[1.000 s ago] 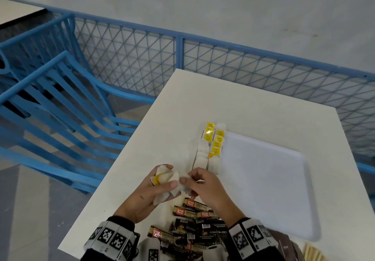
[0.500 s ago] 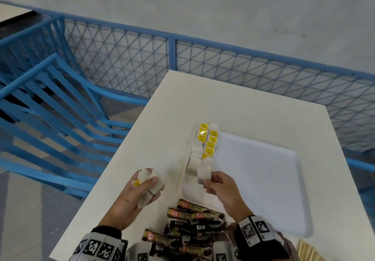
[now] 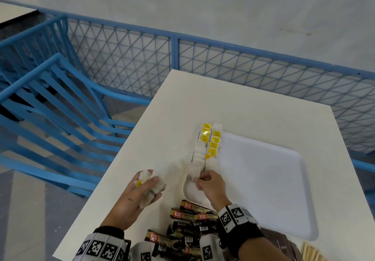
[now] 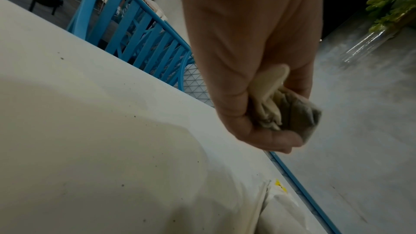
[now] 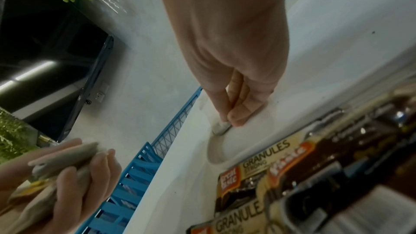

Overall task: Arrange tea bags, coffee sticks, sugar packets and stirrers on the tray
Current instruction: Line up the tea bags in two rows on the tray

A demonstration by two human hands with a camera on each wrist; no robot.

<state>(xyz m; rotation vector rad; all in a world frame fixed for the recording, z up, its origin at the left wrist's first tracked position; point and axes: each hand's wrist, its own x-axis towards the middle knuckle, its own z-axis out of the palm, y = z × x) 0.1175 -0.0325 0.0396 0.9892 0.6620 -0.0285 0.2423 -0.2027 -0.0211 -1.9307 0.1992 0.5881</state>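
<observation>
A white tray lies on the white table. Two rows of white tea bags with yellow tags run along its left edge. My right hand pinches one tea bag at the near end of the left row, low over the tray; in the right wrist view that tea bag shows at my fingertips. My left hand hovers left of the tray over the table, gripping a bunch of tea bags; the left wrist view shows the bunch of tea bags crumpled in the fist.
A pile of dark coffee sticks lies on the table near my wrists, just before the tray's near-left corner. Wooden stirrers show at the bottom right. A blue chair stands left of the table and a blue mesh railing behind it.
My right hand left my left hand with one tea bag and carried it forward onto the tray's left row. My left hand drew back left with the remaining bunch.
</observation>
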